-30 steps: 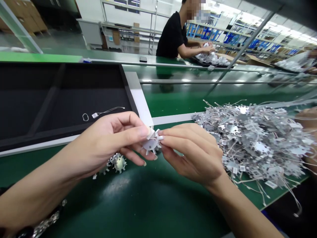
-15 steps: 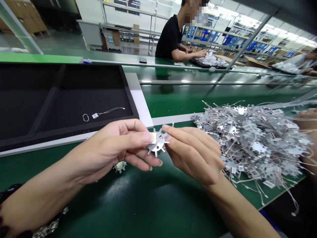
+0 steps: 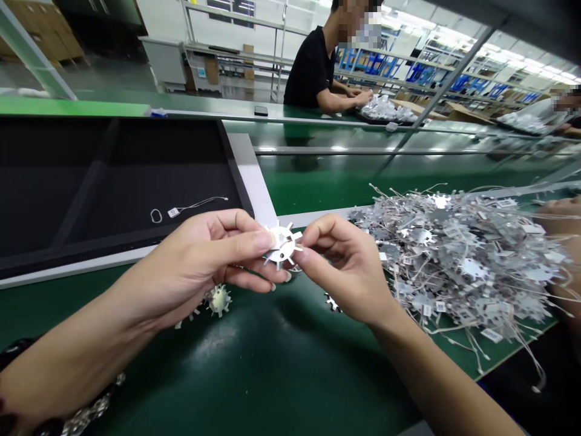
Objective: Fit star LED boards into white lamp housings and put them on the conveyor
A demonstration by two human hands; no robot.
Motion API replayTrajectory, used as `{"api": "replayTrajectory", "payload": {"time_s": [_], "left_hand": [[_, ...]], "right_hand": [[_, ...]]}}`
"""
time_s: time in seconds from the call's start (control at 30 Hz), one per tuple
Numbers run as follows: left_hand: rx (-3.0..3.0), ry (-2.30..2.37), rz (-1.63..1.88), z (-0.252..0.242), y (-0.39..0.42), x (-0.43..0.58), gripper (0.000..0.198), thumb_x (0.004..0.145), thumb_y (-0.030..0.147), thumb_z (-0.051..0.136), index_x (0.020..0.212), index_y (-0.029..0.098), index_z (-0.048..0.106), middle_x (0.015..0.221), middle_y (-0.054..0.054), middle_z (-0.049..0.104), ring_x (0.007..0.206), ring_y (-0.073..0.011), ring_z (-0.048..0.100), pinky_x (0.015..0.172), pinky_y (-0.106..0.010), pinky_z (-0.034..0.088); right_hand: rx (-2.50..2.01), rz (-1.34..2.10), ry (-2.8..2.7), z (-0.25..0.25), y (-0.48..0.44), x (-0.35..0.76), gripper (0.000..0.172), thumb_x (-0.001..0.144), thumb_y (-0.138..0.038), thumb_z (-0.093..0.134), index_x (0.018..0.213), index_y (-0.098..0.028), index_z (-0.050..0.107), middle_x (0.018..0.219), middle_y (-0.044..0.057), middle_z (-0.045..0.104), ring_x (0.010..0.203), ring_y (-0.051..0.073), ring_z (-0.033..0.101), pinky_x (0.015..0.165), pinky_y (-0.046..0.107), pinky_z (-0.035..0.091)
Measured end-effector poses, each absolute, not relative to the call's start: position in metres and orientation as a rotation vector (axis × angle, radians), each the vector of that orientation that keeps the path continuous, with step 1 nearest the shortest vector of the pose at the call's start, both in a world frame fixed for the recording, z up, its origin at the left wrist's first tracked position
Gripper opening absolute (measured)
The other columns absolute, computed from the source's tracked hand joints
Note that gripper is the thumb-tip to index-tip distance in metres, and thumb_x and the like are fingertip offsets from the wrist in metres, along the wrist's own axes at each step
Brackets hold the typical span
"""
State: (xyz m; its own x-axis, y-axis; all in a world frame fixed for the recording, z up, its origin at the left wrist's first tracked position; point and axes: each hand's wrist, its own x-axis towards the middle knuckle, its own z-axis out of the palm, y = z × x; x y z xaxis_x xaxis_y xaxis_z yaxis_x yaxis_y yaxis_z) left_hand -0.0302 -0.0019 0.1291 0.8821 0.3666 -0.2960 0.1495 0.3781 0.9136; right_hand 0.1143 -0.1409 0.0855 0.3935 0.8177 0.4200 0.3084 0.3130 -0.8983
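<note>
Head view: a spoked metal disc (image 3: 282, 243) hangs above the green counter (image 3: 272, 375), face up, pinched between both hands. The left hand (image 3: 204, 263) grips its left rim and the right hand (image 3: 347, 272) its right, equally near. A parts pile (image 3: 463, 254) lies rightward.

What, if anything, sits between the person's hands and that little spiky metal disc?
Nothing visible does. The left hand and the right hand both pinch the metal disc directly at its edges, holding it up above the green table.
</note>
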Motion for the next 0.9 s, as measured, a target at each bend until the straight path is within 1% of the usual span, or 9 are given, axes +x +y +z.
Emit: {"api": "replayTrajectory", "payload": {"time_s": [0.1, 0.2, 0.27, 0.4, 0.47, 0.57, 0.67, 0.8, 0.9], "left_hand": [[1.192, 0.487, 0.132, 0.1283, -0.0014, -0.0308, 0.018, 0.079, 0.024, 0.087, 0.069, 0.018, 0.073, 0.068, -0.003, 0.080, 0.063, -0.0148, 0.077, 0.060, -0.017, 0.065], [1.170, 0.489, 0.123, 0.1287, -0.0017, -0.0322, 0.018, 0.078, 0.025, 0.088, 0.070, 0.018, 0.073, 0.067, -0.002, 0.079, 0.062, -0.0144, 0.077, 0.060, -0.017, 0.065], [1.154, 0.489, 0.121, 0.1294, -0.0017, -0.0325, 0.019, 0.075, 0.025, 0.091, 0.071, 0.017, 0.074, 0.067, -0.002, 0.079, 0.062, -0.0147, 0.077, 0.059, -0.017, 0.065], [1.133, 0.497, 0.132, 0.1301, -0.0010, -0.0310, 0.020, 0.074, 0.026, 0.092, 0.069, 0.018, 0.074, 0.068, 0.000, 0.079, 0.064, -0.0164, 0.078, 0.059, -0.019, 0.066], [1.136, 0.498, 0.137, 0.1300, -0.0010, -0.0304, 0.021, 0.074, 0.026, 0.092, 0.067, 0.018, 0.074, 0.067, 0.000, 0.078, 0.064, -0.0164, 0.078, 0.058, -0.019, 0.066], [1.144, 0.495, 0.138, 0.1291, -0.0016, -0.0305, 0.022, 0.073, 0.026, 0.093, 0.067, 0.017, 0.073, 0.068, 0.001, 0.078, 0.065, -0.0167, 0.078, 0.057, -0.020, 0.066], [1.146, 0.495, 0.130, 0.1274, -0.0019, -0.0310, 0.023, 0.073, 0.026, 0.093, 0.070, 0.017, 0.072, 0.070, 0.000, 0.079, 0.068, -0.0178, 0.079, 0.056, -0.020, 0.067], [1.144, 0.479, 0.130, 0.1272, -0.0012, -0.0312, 0.024, 0.074, 0.023, 0.093, 0.070, 0.016, 0.070, 0.071, -0.001, 0.080, 0.070, -0.0175, 0.079, 0.056, -0.020, 0.066], [1.151, 0.494, 0.153, 0.1304, -0.0005, -0.0312, 0.026, 0.070, 0.020, 0.094, 0.067, 0.015, 0.069, 0.067, -0.001, 0.078, 0.062, -0.0162, 0.077, 0.054, -0.020, 0.066]], "right_hand": [[-1.160, 0.766, -1.069, 0.0873, -0.1397, 0.1172, 0.018, 0.087, -0.024, 0.077, 0.082, -0.021, 0.060, 0.073, -0.001, 0.074, 0.063, 0.013, 0.070, 0.059, 0.023, 0.056], [-1.141, 0.787, -1.084, 0.0879, -0.1398, 0.1194, 0.021, 0.080, -0.022, 0.085, 0.079, -0.020, 0.064, 0.073, -0.002, 0.073, 0.062, 0.012, 0.068, 0.058, 0.023, 0.055], [-1.184, 0.612, -1.174, 0.0880, -0.1409, 0.1204, 0.019, 0.079, -0.017, 0.085, 0.077, -0.020, 0.067, 0.077, -0.001, 0.074, 0.066, 0.013, 0.068, 0.061, 0.025, 0.055], [-1.273, -0.035, -1.475, 0.0874, -0.1431, 0.1220, 0.014, 0.086, -0.007, 0.074, 0.082, -0.020, 0.070, 0.085, 0.004, 0.077, 0.082, 0.018, 0.073, 0.072, 0.030, 0.058], [-1.295, -0.324, -1.586, 0.0862, -0.1433, 0.1225, 0.015, 0.089, -0.005, 0.070, 0.086, -0.019, 0.069, 0.090, 0.008, 0.078, 0.085, 0.019, 0.074, 0.073, 0.032, 0.058], [-1.323, -0.518, -1.655, 0.0840, -0.1426, 0.1224, 0.016, 0.092, -0.004, 0.066, 0.088, -0.020, 0.067, 0.093, 0.009, 0.079, 0.083, 0.019, 0.073, 0.071, 0.033, 0.057], [-1.377, -0.517, -1.654, 0.0826, -0.1420, 0.1216, 0.017, 0.092, -0.004, 0.063, 0.090, -0.021, 0.064, 0.095, 0.008, 0.078, 0.085, 0.019, 0.073, 0.073, 0.034, 0.057], [-1.402, -0.354, -1.645, 0.0824, -0.1427, 0.1201, 0.014, 0.088, -0.010, 0.066, 0.093, -0.021, 0.059, 0.100, 0.009, 0.076, 0.094, 0.022, 0.073, 0.078, 0.036, 0.057], [-1.374, -0.216, -1.623, 0.0833, -0.1447, 0.1191, 0.026, 0.083, -0.017, 0.072, 0.103, -0.022, 0.057, 0.104, 0.007, 0.075, 0.098, 0.023, 0.074, 0.084, 0.038, 0.056]]}}
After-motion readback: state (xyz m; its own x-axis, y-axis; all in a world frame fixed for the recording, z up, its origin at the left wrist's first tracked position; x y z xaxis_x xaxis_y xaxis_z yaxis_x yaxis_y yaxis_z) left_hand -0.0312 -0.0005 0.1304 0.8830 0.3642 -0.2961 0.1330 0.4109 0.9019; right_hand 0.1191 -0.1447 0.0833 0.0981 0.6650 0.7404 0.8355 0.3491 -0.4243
